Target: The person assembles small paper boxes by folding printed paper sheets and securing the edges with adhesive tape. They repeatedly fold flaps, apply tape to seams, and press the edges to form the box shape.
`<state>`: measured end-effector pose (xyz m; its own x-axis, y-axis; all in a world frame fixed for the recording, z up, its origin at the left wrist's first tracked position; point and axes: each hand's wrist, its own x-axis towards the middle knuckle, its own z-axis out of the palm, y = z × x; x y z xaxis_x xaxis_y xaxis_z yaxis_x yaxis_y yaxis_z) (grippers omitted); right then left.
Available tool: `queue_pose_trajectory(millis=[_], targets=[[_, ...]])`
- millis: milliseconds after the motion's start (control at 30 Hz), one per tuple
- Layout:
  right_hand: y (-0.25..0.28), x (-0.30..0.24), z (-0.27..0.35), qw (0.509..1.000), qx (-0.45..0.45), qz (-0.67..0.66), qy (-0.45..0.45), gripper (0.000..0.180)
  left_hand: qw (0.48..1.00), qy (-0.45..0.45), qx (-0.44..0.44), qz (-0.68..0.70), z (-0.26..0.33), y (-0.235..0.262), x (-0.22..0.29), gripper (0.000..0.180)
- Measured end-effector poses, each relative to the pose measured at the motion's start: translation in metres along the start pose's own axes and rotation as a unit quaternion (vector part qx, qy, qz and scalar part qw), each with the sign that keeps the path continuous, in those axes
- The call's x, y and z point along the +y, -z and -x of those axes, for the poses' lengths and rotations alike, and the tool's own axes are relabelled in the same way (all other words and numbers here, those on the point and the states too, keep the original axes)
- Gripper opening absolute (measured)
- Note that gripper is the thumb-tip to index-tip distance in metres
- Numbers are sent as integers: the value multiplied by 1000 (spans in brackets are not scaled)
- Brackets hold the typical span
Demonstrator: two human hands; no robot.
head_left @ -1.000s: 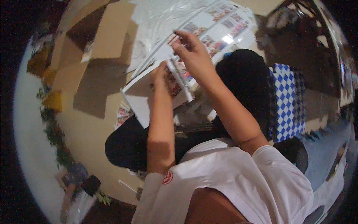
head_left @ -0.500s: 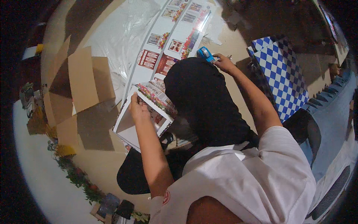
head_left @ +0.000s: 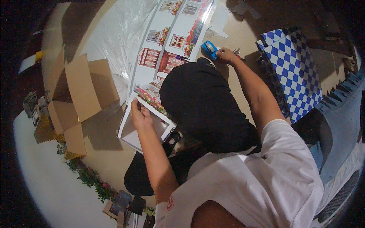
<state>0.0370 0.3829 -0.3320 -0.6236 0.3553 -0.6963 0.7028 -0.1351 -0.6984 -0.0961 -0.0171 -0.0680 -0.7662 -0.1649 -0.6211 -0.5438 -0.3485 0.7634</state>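
Note:
My left hand (head_left: 142,117) grips the near-left part of a small open white box (head_left: 129,137), its fingers bent at the wall. The box tilts beside my black-clad knee, and its far side carries printed flowers and windows. Out to the right, past the knee, my right hand (head_left: 227,56) has its fingers closed on the end of a blue tape dispenser (head_left: 209,49). A clear roll sits in the dispenser. Beyond the box lies a long printed sheet (head_left: 161,41) with red doors, windows and flowers. A dark pen (head_left: 182,57) rests on it.
An open cardboard box (head_left: 81,89) stands at the left, by crumpled clear plastic (head_left: 110,45). At the right is a blue-and-white checkered box (head_left: 292,72), with blue denim cloth (head_left: 342,125) near it. Artificial greenery (head_left: 91,176) runs along the lower left.
The view has turned slightly. My right hand and the tape dispenser sit a little higher in the picture. My left hand still holds the white box.

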Motion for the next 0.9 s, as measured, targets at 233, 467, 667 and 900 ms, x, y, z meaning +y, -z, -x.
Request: queue_pose_trajectory(millis=[233,467,667,900], targets=[[1,-2,39,997,2,-71,28,33,1000,0,-17,10,-4,11,-1,19],[-8,26,30,995,58,-81,25,18,1000,15,11,9,1,3,4,17],[-21,31,36,993,74,-85,18,17,1000,14,17,6,6,3,2,17],[-44,36,35,980,93,170,-33,21,997,65,-36,37,-7,16,1,24]])
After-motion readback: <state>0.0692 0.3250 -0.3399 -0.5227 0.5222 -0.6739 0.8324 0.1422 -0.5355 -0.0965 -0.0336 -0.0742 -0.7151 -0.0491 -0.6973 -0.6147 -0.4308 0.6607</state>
